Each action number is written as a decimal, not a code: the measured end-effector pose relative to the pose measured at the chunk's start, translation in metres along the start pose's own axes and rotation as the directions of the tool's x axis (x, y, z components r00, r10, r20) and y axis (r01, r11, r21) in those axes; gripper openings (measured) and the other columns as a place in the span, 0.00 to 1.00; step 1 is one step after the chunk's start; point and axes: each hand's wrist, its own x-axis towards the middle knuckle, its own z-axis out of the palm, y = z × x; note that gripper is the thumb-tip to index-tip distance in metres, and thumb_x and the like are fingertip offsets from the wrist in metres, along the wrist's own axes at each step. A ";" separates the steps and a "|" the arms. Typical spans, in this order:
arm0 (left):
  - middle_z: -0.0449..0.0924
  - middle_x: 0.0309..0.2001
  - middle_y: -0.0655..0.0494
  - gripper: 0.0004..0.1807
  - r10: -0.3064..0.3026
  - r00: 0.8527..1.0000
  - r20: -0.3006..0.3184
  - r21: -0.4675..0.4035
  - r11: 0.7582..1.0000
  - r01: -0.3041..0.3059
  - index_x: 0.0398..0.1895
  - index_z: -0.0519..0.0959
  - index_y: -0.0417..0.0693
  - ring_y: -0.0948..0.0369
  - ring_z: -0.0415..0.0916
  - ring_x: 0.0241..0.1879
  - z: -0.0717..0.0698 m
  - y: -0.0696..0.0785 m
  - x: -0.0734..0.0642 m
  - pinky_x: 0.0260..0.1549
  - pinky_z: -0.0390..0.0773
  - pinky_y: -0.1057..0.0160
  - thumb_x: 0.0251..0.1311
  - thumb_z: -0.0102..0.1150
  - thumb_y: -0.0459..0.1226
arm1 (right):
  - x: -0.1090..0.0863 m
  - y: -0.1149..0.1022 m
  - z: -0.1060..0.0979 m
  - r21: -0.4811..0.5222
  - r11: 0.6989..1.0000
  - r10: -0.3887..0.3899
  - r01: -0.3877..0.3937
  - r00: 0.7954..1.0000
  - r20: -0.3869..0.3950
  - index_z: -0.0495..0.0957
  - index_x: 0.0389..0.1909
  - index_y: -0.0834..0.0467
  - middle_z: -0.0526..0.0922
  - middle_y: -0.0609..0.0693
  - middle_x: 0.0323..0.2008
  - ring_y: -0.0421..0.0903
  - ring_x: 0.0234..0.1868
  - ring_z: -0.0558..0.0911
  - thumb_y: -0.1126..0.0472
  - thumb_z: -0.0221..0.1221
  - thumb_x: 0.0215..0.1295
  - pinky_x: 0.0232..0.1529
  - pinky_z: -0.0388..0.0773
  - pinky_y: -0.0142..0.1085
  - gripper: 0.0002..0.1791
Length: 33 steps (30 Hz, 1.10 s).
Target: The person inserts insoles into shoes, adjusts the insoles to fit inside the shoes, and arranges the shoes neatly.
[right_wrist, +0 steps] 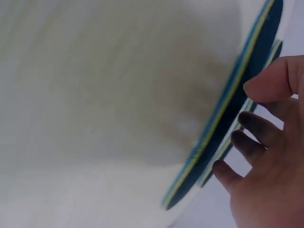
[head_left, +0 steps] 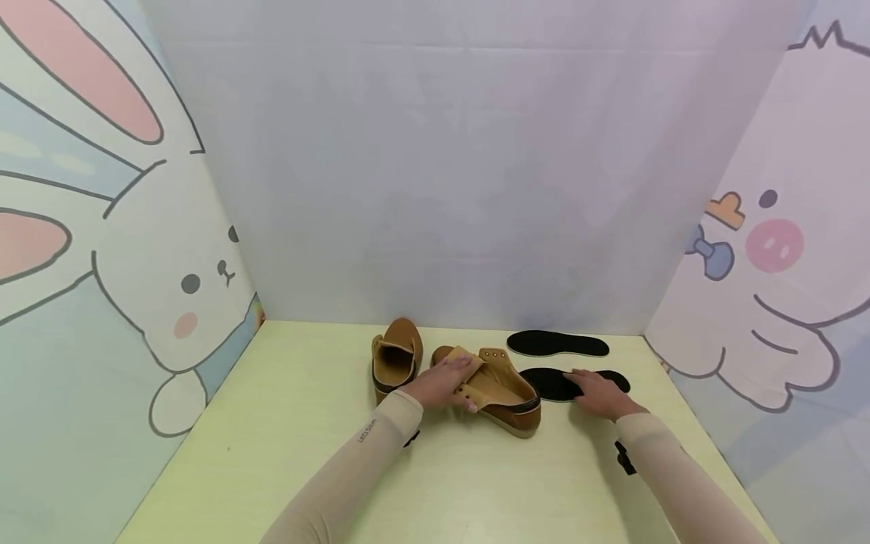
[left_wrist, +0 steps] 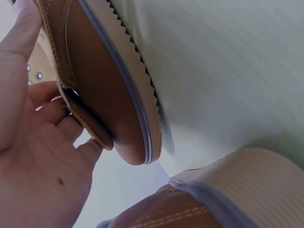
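Observation:
My left hand (head_left: 443,380) holds a brown lace-less shoe (head_left: 506,415) by its opened upper. In the left wrist view, the thumb lies on the edge of the shoe's (left_wrist: 95,71) eyelet flap and the fingers curl round its tongue (left_wrist: 90,126). My right hand (head_left: 600,395) is over the nearer black insole (head_left: 549,384), which lies flat on the table. Its fingers (right_wrist: 251,147) are loosely bent above the insole (right_wrist: 228,111); whether they touch it I cannot tell. A second black insole (head_left: 557,344) lies just behind, roughly parallel.
The other brown shoe (head_left: 404,336) stands upright left of the held one, toe toward the back wall (head_left: 448,189). Printed side panels with a rabbit (head_left: 156,279) and a chick-like figure (head_left: 788,302) border the pale table (head_left: 272,408).

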 end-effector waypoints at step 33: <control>0.50 0.80 0.51 0.52 -0.017 1.000 0.005 0.017 1.000 0.017 0.81 0.53 0.48 0.56 0.46 0.79 0.002 0.002 0.001 0.75 0.48 0.53 0.61 0.59 0.63 | -0.007 -0.004 0.004 0.061 0.990 0.132 -0.131 0.991 -0.006 0.82 0.46 0.70 0.82 0.57 0.38 0.53 0.38 0.80 0.39 0.74 0.53 0.44 0.78 0.53 0.37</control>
